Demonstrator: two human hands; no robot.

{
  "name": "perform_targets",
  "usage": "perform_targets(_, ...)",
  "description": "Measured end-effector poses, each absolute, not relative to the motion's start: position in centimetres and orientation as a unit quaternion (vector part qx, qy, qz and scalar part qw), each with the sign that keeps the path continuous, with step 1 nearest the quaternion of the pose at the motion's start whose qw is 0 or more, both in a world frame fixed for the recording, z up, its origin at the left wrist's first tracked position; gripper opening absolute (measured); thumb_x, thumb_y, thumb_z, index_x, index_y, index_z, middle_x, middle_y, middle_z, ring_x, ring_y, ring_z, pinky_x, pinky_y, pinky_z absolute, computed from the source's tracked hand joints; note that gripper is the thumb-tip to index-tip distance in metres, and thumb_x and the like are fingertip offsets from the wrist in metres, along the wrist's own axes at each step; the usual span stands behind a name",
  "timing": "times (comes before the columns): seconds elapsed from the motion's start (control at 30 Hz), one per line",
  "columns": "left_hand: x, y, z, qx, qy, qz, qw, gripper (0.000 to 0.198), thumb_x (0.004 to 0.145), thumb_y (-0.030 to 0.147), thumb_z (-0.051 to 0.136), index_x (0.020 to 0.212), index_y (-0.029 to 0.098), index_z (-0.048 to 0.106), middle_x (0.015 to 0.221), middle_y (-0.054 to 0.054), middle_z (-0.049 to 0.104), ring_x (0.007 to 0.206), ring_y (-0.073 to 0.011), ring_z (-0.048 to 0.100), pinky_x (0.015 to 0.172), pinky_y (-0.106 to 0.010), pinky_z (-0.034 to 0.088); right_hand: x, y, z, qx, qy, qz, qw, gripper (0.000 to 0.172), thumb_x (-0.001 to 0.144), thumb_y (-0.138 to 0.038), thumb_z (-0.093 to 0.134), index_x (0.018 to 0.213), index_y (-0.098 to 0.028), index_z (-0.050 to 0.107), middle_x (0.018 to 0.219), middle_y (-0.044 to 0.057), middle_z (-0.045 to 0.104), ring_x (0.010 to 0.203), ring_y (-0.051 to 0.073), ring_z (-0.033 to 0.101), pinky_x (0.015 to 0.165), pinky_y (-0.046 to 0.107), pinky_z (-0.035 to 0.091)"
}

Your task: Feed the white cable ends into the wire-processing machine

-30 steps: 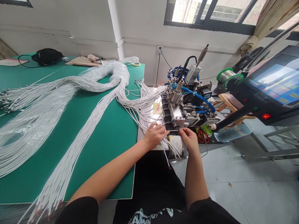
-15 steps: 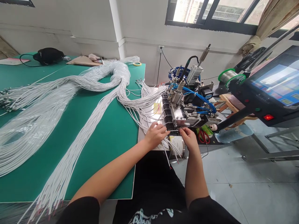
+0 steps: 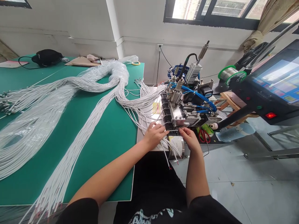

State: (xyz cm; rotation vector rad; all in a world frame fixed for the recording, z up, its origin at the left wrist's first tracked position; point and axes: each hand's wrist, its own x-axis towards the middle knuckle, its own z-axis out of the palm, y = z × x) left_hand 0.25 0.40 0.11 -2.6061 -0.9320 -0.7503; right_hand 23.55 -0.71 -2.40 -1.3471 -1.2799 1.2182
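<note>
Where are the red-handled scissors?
In the head view, the red-handled scissors lie just right of the right hand, below the machine front.

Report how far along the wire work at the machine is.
Done: several white wires seem laid into black holders. In hand: left hand rests on loose ends, while the right hand fingers something at the machine. Left: big bundles across the green table.

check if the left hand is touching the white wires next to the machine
Touching. The head view shows the left hand lying on the white wires beside the machine, with strands running out from under its palm and fingers.
</note>
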Motion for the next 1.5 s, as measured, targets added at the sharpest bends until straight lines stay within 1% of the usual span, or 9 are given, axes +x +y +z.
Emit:
perform_targets(0.2, 0.2, 0.4, 0.0, -0.897, -0.325, -0.271, 0.133, 0.031, 0.092, 0.008, 0.045, 0.103, 0.025, 0.067, 0.079, 0.000, 0.063, 0.084, -0.0158, 0.055, 0.092, -0.038, 0.029, 24.0, -0.7, -2.3, -0.524, -0.518, 0.530, 0.419, 0.038, 0.078, -0.054, 0.063, 0.069, -0.019, 0.050, 0.060, -0.005, 0.041, 0.055, 0.010, 0.034, 0.050, 0.023, 0.027)
perform_targets(0.33, 0.3, 0.4, 0.1, -0.898, -0.327, -0.264, 0.130, 0.032, 0.090, 0.006, 0.045, 0.103, 0.025, 0.067, 0.079, 0.000, 0.063, 0.083, -0.0159, 0.055, 0.091, -0.038, 0.029, 23.8, -0.7, -2.0, -0.524, -0.517, 0.515, 0.439, 0.035, 0.078, -0.049, 0.063, 0.067, -0.019, 0.050, 0.059, -0.005, 0.039, 0.054, 0.009, 0.033, 0.051, 0.023, 0.026)
perform_targets(0.5, 0.3, 0.4, 0.2, -0.895, -0.324, -0.277, 0.133, 0.032, 0.088, 0.005, 0.047, 0.102, 0.025, 0.067, 0.079, 0.000, 0.063, 0.083, -0.0164, 0.054, 0.091, -0.039, 0.029, 23.8, -0.9, -1.8, -0.530, -0.535, 0.487, 0.443, 0.031, 0.079, -0.043, 0.063, 0.066, -0.019, 0.051, 0.061, -0.004, 0.042, 0.056, 0.010, 0.035, 0.053, 0.024, 0.027)
perform_targets(0.6, 0.2, 0.4, 0.1, -0.895, -0.328, -0.273, 0.131, 0.032, 0.087, 0.005, 0.047, 0.102, 0.025, 0.067, 0.080, -0.001, 0.064, 0.084, -0.0171, 0.054, 0.091, -0.039, 0.029, 23.9, -0.8, -2.0, -0.532, -0.531, 0.493, 0.438, 0.031, 0.079, -0.044, 0.063, 0.065, -0.018, 0.051, 0.060, -0.004, 0.042, 0.056, 0.010, 0.035, 0.053, 0.024, 0.027)
perform_targets(0.83, 0.2, 0.4, 0.1, -0.895, -0.332, -0.269, 0.128, 0.031, 0.088, 0.007, 0.046, 0.102, 0.024, 0.068, 0.082, -0.002, 0.064, 0.086, -0.0174, 0.054, 0.092, -0.039, 0.029, 23.5, -0.5, -2.2, -0.557, -0.532, 0.455, 0.447, 0.032, 0.079, -0.044, 0.061, 0.062, -0.019, 0.050, 0.057, -0.004, 0.044, 0.054, 0.011, 0.037, 0.053, 0.025, 0.029)
perform_targets(1.07, 0.2, 0.4, 0.3, -0.902, -0.341, -0.245, 0.099, 0.033, 0.087, 0.006, 0.047, 0.106, 0.024, 0.067, 0.085, -0.002, 0.065, 0.088, -0.0179, 0.055, 0.093, -0.039, 0.029, 23.3, -0.6, -1.9, -0.540, -0.527, 0.486, 0.441, 0.034, 0.077, -0.049, 0.061, 0.064, -0.020, 0.049, 0.058, -0.004, 0.043, 0.055, 0.011, 0.036, 0.052, 0.024, 0.030)
perform_targets(1.2, 0.2, 0.4, 0.4, -0.906, -0.347, -0.228, 0.082, 0.035, 0.084, 0.004, 0.049, 0.108, 0.024, 0.066, 0.087, -0.003, 0.066, 0.089, -0.0188, 0.055, 0.093, -0.039, 0.029, 22.8, -0.5, -2.4, -0.539, -0.472, 0.513, 0.472, 0.032, 0.071, -0.046, 0.064, 0.062, -0.020, 0.047, 0.055, -0.005, 0.038, 0.051, 0.009, 0.032, 0.048, 0.023, 0.026)
perform_targets(1.37, 0.2, 0.2, 0.5, -0.901, -0.357, -0.237, 0.066, 0.044, 0.076, -0.001, 0.049, 0.108, 0.023, 0.065, 0.093, -0.003, 0.068, 0.092, -0.0198, 0.055, 0.093, -0.041, 0.028, 22.1, -0.6, -2.8, -0.534, -0.405, 0.546, 0.502, 0.031, 0.066, -0.039, 0.067, 0.057, -0.020, 0.045, 0.051, -0.007, 0.035, 0.047, 0.008, 0.027, 0.046, 0.023, 0.022)
perform_targets(1.5, 0.2, 0.1, 0.6, -0.894, -0.368, -0.250, 0.056, 0.035, 0.074, 0.003, 0.051, 0.100, 0.022, 0.066, 0.098, -0.003, 0.067, 0.095, -0.0207, 0.056, 0.092, -0.042, 0.029, 22.4, -1.2, -2.7, -0.555, -0.424, 0.511, 0.501, 0.036, 0.069, -0.047, 0.069, 0.059, -0.019, 0.049, 0.053, -0.006, 0.039, 0.049, 0.009, 0.032, 0.048, 0.023, 0.025)
